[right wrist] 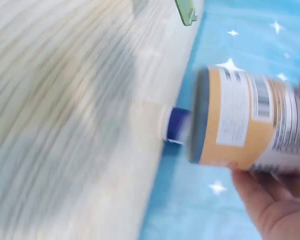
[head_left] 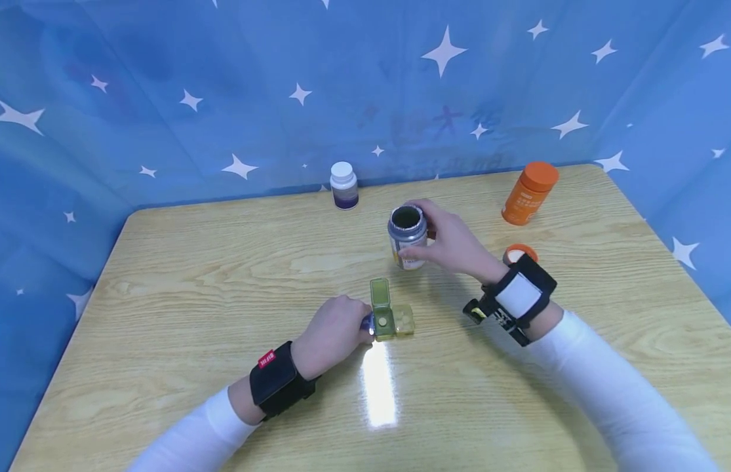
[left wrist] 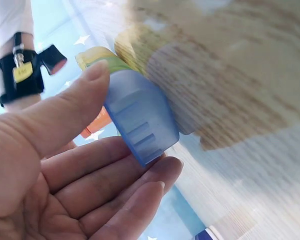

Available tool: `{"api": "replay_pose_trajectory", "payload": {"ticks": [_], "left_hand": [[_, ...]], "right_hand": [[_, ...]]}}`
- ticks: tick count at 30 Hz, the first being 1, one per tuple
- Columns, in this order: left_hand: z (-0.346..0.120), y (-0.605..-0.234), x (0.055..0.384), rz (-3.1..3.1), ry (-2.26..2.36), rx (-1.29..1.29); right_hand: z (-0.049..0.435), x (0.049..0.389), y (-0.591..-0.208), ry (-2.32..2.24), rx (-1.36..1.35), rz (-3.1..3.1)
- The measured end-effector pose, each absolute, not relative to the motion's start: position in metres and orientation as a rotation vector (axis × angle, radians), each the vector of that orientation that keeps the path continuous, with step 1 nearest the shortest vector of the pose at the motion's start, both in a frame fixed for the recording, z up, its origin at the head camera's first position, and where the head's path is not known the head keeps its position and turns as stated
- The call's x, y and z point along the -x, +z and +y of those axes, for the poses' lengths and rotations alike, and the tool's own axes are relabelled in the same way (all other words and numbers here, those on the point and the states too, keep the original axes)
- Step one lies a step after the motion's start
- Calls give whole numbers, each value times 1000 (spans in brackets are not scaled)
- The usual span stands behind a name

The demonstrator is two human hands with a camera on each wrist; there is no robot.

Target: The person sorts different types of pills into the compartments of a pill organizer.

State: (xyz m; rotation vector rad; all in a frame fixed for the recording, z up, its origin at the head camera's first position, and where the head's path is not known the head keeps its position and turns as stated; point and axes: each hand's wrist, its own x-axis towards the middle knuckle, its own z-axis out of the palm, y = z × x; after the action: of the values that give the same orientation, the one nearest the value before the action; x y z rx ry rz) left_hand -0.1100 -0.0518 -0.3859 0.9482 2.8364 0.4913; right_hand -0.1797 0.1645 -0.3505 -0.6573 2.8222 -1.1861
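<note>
My left hand [head_left: 335, 334] pinches the blue end of a small pill organizer [head_left: 384, 322] between thumb and fingers, low over the table. Its green lid [head_left: 379, 292] stands open, and a pale tablet [head_left: 382, 322] lies in the green compartment; the yellow compartment is beside it. In the left wrist view the blue compartment [left wrist: 142, 117] shows closely, thumb on top. With thumb and fingers around its side, my right hand [head_left: 454, 242] holds an uncapped pill bottle [head_left: 408, 246] with a dark grey neck, nearly upright, beyond the organizer. The right wrist view shows its orange and white label [right wrist: 237, 117] and grey base.
A small white-capped bottle [head_left: 344, 187] with a purple base stands at the table's back edge. At the back right is an orange bottle [head_left: 529, 195]. An orange-rimmed cap [head_left: 521, 250] lies behind my right wrist, partly hidden. Blue star-patterned cloth [head_left: 271, 131] hangs behind the wooden table [head_left: 212, 262].
</note>
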Motion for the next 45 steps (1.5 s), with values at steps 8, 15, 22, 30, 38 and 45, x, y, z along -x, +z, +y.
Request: {"api": "replay_pose_trajectory", "payload": {"ticks": [8, 15, 22, 30, 38, 45], "left_hand": [[-54, -384, 109, 2833, 481, -971], [-53, -382, 110, 2818, 465, -942], [-52, -380, 110, 2805, 452, -911], [-52, -382, 110, 2800, 467, -908], [-65, -374, 114, 2866, 643, -863], [-73, -354, 166, 2771, 1237, -665]], "right_hand": [[144, 214, -370, -1386, 416, 2789], [134, 224, -383, -1368, 350, 2768], [133, 224, -386, -1361, 330, 2744], [134, 225, -388, -1349, 340, 2745], [131, 226, -388, -1351, 346, 2723], [135, 226, -391, -1375, 340, 2714]]}}
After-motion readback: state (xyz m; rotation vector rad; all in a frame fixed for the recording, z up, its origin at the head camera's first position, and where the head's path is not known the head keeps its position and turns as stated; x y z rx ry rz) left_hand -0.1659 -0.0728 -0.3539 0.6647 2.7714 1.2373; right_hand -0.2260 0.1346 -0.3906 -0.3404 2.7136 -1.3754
